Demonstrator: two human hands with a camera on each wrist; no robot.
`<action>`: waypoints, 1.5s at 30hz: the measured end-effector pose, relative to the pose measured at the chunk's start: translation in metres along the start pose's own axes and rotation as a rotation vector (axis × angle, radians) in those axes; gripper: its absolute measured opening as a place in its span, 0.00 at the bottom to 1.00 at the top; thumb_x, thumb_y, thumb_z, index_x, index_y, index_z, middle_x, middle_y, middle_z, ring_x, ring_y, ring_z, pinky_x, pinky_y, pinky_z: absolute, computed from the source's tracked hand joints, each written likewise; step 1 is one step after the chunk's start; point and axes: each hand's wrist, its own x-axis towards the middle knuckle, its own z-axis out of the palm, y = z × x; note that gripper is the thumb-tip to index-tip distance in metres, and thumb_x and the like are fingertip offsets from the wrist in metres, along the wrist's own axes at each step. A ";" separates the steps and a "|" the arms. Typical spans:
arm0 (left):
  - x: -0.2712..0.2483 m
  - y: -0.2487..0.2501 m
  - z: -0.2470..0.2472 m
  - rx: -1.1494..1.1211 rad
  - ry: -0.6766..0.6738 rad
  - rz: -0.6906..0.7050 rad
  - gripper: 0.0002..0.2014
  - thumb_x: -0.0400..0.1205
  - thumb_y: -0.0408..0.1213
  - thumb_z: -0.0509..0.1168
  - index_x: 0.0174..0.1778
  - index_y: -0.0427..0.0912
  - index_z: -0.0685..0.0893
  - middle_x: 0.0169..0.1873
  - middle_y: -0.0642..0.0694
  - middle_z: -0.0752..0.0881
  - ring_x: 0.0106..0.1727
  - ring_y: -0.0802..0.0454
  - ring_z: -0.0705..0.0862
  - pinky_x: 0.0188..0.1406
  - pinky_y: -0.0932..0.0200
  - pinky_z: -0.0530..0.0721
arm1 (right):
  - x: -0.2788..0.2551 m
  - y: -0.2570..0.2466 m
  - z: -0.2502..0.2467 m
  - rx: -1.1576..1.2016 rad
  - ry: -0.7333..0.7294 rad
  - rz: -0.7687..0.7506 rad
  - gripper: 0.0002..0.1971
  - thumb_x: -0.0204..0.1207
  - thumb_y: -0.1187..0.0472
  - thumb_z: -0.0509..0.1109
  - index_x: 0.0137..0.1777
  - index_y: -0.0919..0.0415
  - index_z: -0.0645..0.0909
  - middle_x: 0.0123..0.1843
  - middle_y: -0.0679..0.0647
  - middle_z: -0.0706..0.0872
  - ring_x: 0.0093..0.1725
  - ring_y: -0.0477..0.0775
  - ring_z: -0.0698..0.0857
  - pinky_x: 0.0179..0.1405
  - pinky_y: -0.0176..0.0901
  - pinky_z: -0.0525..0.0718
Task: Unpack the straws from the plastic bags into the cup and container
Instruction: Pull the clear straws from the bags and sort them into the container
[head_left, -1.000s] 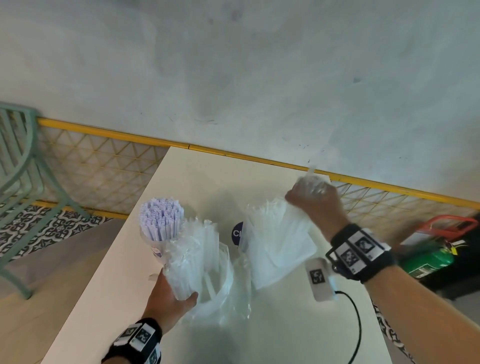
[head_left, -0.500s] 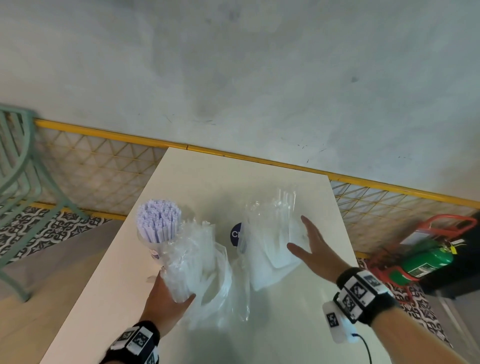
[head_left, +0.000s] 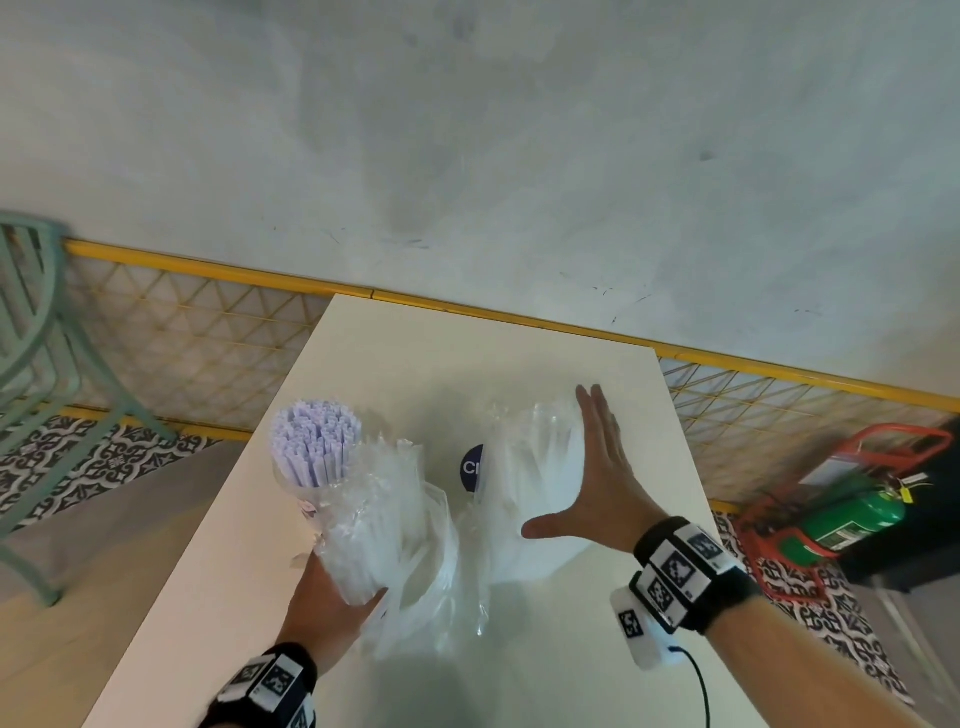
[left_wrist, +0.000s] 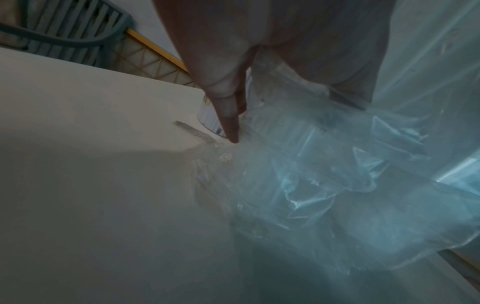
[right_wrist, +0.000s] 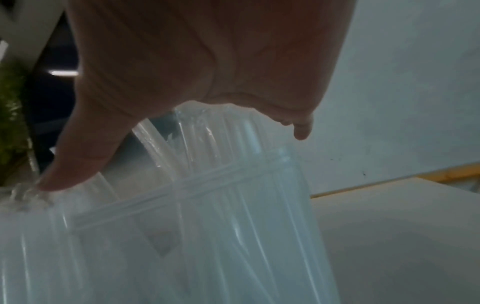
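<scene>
Clear wrapped straws (head_left: 535, 467) stand in a transparent container (right_wrist: 202, 236) mid-table, the right hand (head_left: 597, 493), fingers straight and together, now flat against its side after hovering just clear half a second ago. The left hand (head_left: 332, 608) still grips a bagged straw bundle (head_left: 379, 525) beside the cup of white straws (head_left: 314, 447). Loose plastic bag (head_left: 441, 587) crowds the white table (head_left: 519, 670); a green chair (head_left: 31, 374) and fire extinguisher (head_left: 852, 514) flank it.

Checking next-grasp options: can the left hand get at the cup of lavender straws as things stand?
Probably not right away. The left hand is gripping a bag of clear straws, so it isn't free. The cup of lavender straws stands just beyond it with its left side unobstructed; once the bag is released, reaching looks easy.
</scene>
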 end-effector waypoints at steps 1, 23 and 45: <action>0.000 -0.001 0.000 0.002 -0.008 -0.003 0.46 0.60 0.64 0.75 0.62 0.30 0.77 0.53 0.47 0.86 0.57 0.49 0.85 0.61 0.48 0.82 | 0.005 -0.003 0.000 -0.037 -0.010 -0.002 0.81 0.39 0.27 0.84 0.80 0.35 0.24 0.82 0.37 0.21 0.85 0.57 0.29 0.83 0.70 0.47; -0.001 -0.004 0.004 -0.073 0.004 -0.004 0.45 0.59 0.62 0.75 0.61 0.27 0.78 0.48 0.48 0.88 0.53 0.54 0.87 0.59 0.57 0.81 | 0.058 0.026 0.001 -0.273 -0.179 -0.017 0.46 0.78 0.42 0.70 0.87 0.47 0.44 0.88 0.44 0.44 0.87 0.53 0.42 0.82 0.67 0.56; 0.011 -0.030 0.006 0.109 -0.039 0.069 0.48 0.65 0.74 0.65 0.53 0.25 0.82 0.49 0.50 0.87 0.55 0.58 0.84 0.59 0.60 0.80 | 0.050 0.001 -0.010 -0.523 -0.308 -0.121 0.31 0.87 0.39 0.46 0.87 0.43 0.42 0.86 0.36 0.35 0.85 0.45 0.32 0.83 0.61 0.36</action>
